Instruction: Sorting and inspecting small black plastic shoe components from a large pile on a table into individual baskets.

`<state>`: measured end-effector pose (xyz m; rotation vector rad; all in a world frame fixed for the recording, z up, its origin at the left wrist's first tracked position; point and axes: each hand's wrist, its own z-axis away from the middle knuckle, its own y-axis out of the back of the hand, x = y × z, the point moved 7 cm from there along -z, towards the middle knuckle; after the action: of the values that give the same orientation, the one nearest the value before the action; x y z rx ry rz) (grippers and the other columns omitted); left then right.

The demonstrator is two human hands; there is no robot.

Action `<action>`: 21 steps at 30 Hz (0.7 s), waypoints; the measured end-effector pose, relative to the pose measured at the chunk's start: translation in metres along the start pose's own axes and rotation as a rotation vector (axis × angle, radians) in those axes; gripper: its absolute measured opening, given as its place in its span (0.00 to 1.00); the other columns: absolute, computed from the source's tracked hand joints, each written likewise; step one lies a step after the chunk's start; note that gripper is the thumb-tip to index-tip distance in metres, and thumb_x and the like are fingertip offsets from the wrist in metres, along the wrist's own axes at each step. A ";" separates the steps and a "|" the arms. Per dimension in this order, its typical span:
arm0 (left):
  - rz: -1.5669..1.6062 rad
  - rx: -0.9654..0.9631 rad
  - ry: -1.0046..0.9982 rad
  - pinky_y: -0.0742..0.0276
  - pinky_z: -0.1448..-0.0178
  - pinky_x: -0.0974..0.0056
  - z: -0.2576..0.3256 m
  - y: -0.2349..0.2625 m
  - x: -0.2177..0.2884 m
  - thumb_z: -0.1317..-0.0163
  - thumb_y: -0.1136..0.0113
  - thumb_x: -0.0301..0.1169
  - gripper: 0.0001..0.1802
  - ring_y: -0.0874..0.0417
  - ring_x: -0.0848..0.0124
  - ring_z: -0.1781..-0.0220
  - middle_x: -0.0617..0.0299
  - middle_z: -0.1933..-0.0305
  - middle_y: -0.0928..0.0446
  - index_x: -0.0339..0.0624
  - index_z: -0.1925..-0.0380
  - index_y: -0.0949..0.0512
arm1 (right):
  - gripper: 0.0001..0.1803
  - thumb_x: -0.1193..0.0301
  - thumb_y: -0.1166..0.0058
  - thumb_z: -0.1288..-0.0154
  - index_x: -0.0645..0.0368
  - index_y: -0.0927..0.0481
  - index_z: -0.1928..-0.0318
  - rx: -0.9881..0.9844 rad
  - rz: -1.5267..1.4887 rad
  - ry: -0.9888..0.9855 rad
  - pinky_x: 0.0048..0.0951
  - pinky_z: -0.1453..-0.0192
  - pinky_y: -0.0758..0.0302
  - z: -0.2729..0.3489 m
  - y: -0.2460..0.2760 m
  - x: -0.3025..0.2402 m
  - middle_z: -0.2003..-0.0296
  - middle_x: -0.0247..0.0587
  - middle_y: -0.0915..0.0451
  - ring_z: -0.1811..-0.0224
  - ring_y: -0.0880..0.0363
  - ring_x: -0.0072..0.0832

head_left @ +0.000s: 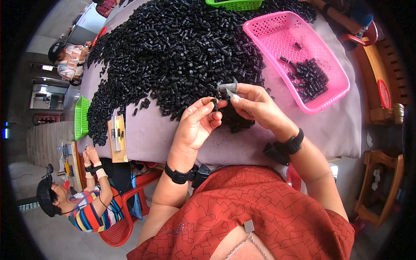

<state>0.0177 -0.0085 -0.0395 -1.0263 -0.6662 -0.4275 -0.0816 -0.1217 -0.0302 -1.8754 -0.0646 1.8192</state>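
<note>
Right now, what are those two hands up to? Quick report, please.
Left hand pinching a small black part in its fingers. Right hand closed on a small grey tool beside it. Black parts heap just beyond; nothing between.

Grey floor (52,229), red plastic chair (123,216), wooden chairs (383,186) at right.

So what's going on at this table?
A person seated at a cloth-covered table pinches one small black plastic part in the left hand, while the right hand, with a grey sleeve on its fingertip, meets it. A huge pile of black parts lies ahead; a pink basket holds a few.
</note>
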 end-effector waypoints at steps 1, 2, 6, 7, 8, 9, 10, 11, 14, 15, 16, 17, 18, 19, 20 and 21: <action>-0.016 0.007 -0.007 0.22 0.62 0.70 0.001 0.000 0.002 0.34 0.43 0.27 0.10 0.22 0.74 0.67 0.58 0.58 0.20 0.41 0.53 0.23 | 0.12 0.65 0.49 0.28 0.57 0.22 0.50 -0.002 0.000 0.000 0.14 0.80 0.48 0.000 -0.001 -0.001 0.80 0.19 0.32 0.82 0.41 0.07; -0.016 0.008 -0.009 0.22 0.62 0.70 0.001 0.003 0.002 0.34 0.43 0.27 0.10 0.22 0.74 0.67 0.58 0.58 0.20 0.41 0.53 0.23 | 0.12 0.65 0.49 0.28 0.57 0.22 0.50 -0.002 0.010 -0.016 0.14 0.80 0.48 0.001 -0.002 -0.002 0.80 0.19 0.32 0.82 0.41 0.07; 0.015 -0.086 -0.047 0.20 0.62 0.70 -0.001 0.001 0.006 0.34 0.42 0.26 0.13 0.20 0.75 0.68 0.58 0.59 0.20 0.40 0.50 0.23 | 0.12 0.65 0.48 0.28 0.56 0.22 0.50 0.008 0.007 -0.037 0.14 0.80 0.48 0.002 -0.004 -0.003 0.80 0.19 0.32 0.82 0.41 0.07; 0.037 -0.104 -0.065 0.18 0.61 0.70 -0.001 0.000 0.007 0.34 0.42 0.26 0.14 0.19 0.75 0.68 0.58 0.60 0.20 0.40 0.48 0.23 | 0.12 0.65 0.48 0.28 0.56 0.22 0.50 0.009 0.007 -0.037 0.14 0.80 0.48 0.002 -0.004 -0.003 0.80 0.19 0.32 0.82 0.41 0.07; 0.037 -0.104 -0.065 0.18 0.61 0.70 -0.001 0.001 0.007 0.34 0.42 0.26 0.14 0.19 0.75 0.68 0.58 0.60 0.20 0.40 0.48 0.23 | 0.12 0.65 0.48 0.28 0.56 0.22 0.50 0.001 0.014 -0.036 0.14 0.80 0.48 0.002 -0.005 -0.003 0.79 0.19 0.32 0.81 0.41 0.07; 0.046 -0.080 -0.060 0.18 0.61 0.70 -0.002 0.004 0.007 0.34 0.42 0.27 0.15 0.19 0.75 0.68 0.58 0.60 0.20 0.39 0.47 0.24 | 0.12 0.65 0.48 0.28 0.56 0.22 0.50 -0.006 0.021 -0.036 0.13 0.80 0.47 0.002 -0.005 -0.003 0.79 0.19 0.32 0.81 0.41 0.07; 0.054 -0.056 -0.055 0.19 0.61 0.70 -0.002 0.007 0.007 0.34 0.42 0.27 0.16 0.19 0.75 0.69 0.58 0.60 0.20 0.39 0.46 0.24 | 0.12 0.65 0.48 0.28 0.56 0.22 0.50 -0.006 0.021 -0.036 0.13 0.80 0.47 0.002 -0.004 -0.003 0.79 0.19 0.32 0.81 0.41 0.07; 0.054 -0.056 -0.055 0.19 0.61 0.70 -0.001 0.006 0.007 0.34 0.42 0.27 0.16 0.19 0.75 0.69 0.58 0.60 0.20 0.39 0.46 0.24 | 0.12 0.65 0.48 0.28 0.56 0.22 0.50 -0.004 0.033 -0.042 0.13 0.80 0.47 0.002 -0.004 -0.001 0.79 0.19 0.32 0.81 0.41 0.07; 0.058 -0.040 -0.032 0.19 0.60 0.70 -0.001 0.007 0.006 0.33 0.43 0.27 0.16 0.20 0.75 0.67 0.59 0.60 0.20 0.38 0.46 0.23 | 0.12 0.65 0.48 0.28 0.57 0.22 0.50 0.000 0.033 -0.052 0.13 0.80 0.47 0.002 -0.005 -0.002 0.79 0.19 0.31 0.81 0.41 0.07; 0.054 -0.051 -0.032 0.19 0.58 0.70 -0.001 0.008 0.005 0.33 0.43 0.27 0.16 0.19 0.75 0.65 0.60 0.60 0.20 0.37 0.46 0.23 | 0.12 0.64 0.48 0.28 0.57 0.22 0.50 0.002 0.021 -0.055 0.13 0.80 0.47 0.003 -0.005 -0.002 0.79 0.19 0.31 0.81 0.41 0.07; 0.050 -0.062 -0.032 0.19 0.56 0.70 -0.002 0.008 0.004 0.33 0.44 0.27 0.16 0.19 0.75 0.64 0.60 0.60 0.19 0.37 0.46 0.23 | 0.12 0.64 0.48 0.28 0.57 0.22 0.50 0.002 0.021 -0.054 0.13 0.80 0.47 0.003 -0.005 -0.002 0.79 0.19 0.31 0.81 0.41 0.07; 0.050 -0.062 -0.032 0.19 0.56 0.70 -0.002 0.009 0.004 0.33 0.44 0.27 0.16 0.19 0.75 0.64 0.60 0.60 0.19 0.37 0.46 0.23 | 0.13 0.64 0.48 0.28 0.57 0.22 0.50 -0.005 0.021 -0.051 0.13 0.80 0.47 0.003 -0.005 -0.002 0.78 0.19 0.31 0.81 0.40 0.07; 0.029 -0.038 -0.036 0.20 0.54 0.69 -0.002 0.010 0.003 0.33 0.43 0.28 0.16 0.20 0.75 0.62 0.60 0.59 0.20 0.37 0.46 0.23 | 0.13 0.64 0.47 0.29 0.57 0.22 0.50 -0.012 0.021 -0.047 0.13 0.80 0.47 0.003 -0.005 -0.002 0.78 0.19 0.30 0.81 0.40 0.07; 0.009 -0.014 -0.039 0.21 0.53 0.68 -0.002 0.011 0.002 0.33 0.43 0.29 0.17 0.21 0.75 0.61 0.60 0.58 0.20 0.37 0.46 0.24 | 0.13 0.64 0.47 0.29 0.57 0.22 0.50 -0.011 0.021 -0.047 0.13 0.80 0.47 0.003 -0.005 -0.002 0.78 0.19 0.30 0.81 0.40 0.07; 0.009 -0.014 -0.038 0.21 0.53 0.68 -0.003 0.011 0.001 0.33 0.43 0.29 0.17 0.21 0.75 0.61 0.60 0.58 0.20 0.37 0.46 0.24 | 0.13 0.64 0.47 0.29 0.57 0.22 0.50 -0.004 0.022 -0.049 0.13 0.80 0.47 0.003 -0.005 -0.002 0.77 0.19 0.30 0.81 0.40 0.07; -0.018 -0.002 -0.049 0.21 0.52 0.68 -0.003 0.012 0.001 0.34 0.43 0.27 0.16 0.21 0.74 0.60 0.60 0.57 0.19 0.37 0.46 0.24 | 0.13 0.64 0.46 0.29 0.58 0.22 0.50 0.004 0.023 -0.051 0.13 0.80 0.47 0.003 -0.004 -0.001 0.77 0.20 0.30 0.81 0.40 0.07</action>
<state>0.0265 -0.0058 -0.0475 -1.0361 -0.7199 -0.4200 -0.0834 -0.1176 -0.0270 -1.8346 -0.0573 1.8812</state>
